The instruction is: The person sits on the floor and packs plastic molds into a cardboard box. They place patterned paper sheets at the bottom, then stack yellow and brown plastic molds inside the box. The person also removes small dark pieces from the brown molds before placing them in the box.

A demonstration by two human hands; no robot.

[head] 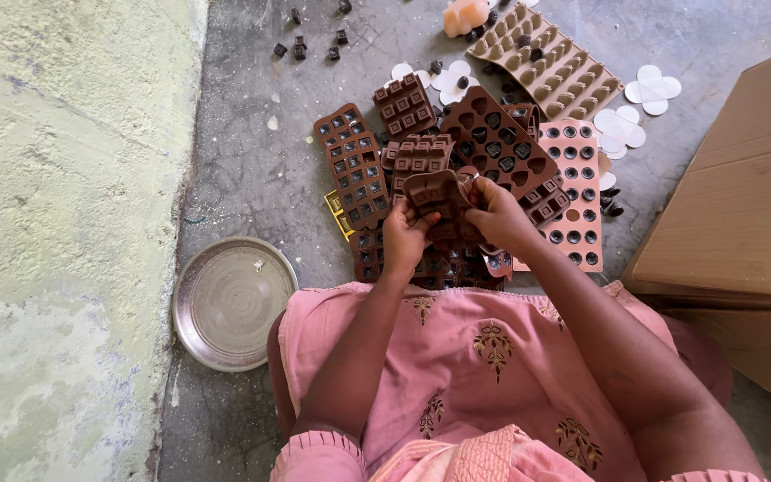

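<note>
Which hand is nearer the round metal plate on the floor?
Left. The left hand grips the brown mould up and to the right of the metal plate; the right hand holds the mould's far side, farther away.

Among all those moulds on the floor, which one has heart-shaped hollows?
The dark brown mould just beyond the hands, lying cornerwise like a diamond. Its hollows are hearts; the pink mould beside it has round ones.

left hand [406, 234] + right hand [497, 214] grip brown mould [439, 198] | steel plate [229, 302] left
</note>
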